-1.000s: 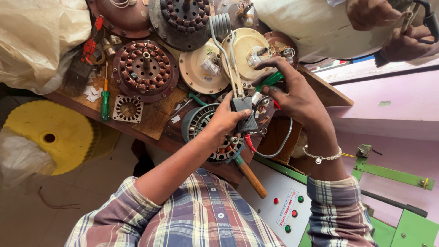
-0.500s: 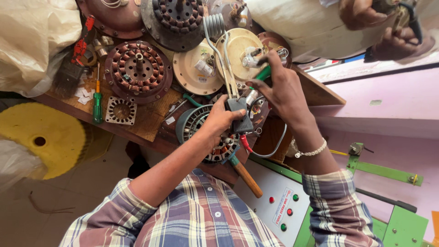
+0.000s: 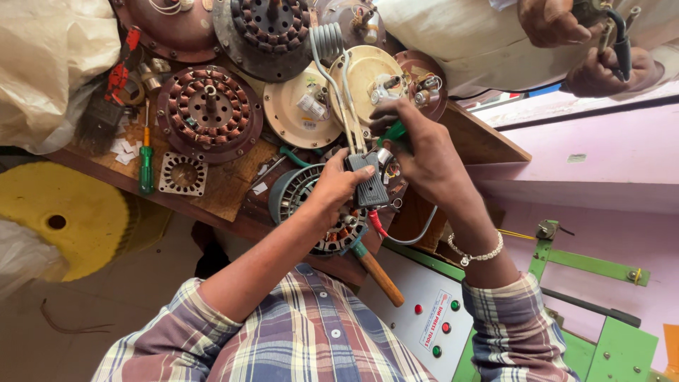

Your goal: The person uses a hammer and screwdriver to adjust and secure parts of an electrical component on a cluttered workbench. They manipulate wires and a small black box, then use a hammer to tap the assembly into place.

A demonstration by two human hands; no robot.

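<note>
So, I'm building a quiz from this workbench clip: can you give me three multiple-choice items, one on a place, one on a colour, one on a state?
1. Where does the green-handled screwdriver lie?
A. on the wooden bench, left of the hands
B. on the white control panel
C. in the co-worker's hands

2. What colour is the big disc at the lower left?
A. red
B. yellow
C. blue

3. What does the left hand do?
A. hangs free
B. grips a black block
C. presses a button

A: it lies by a small square stator.
B: the disc is plain yellow.
B: fingers close round the block.
</note>
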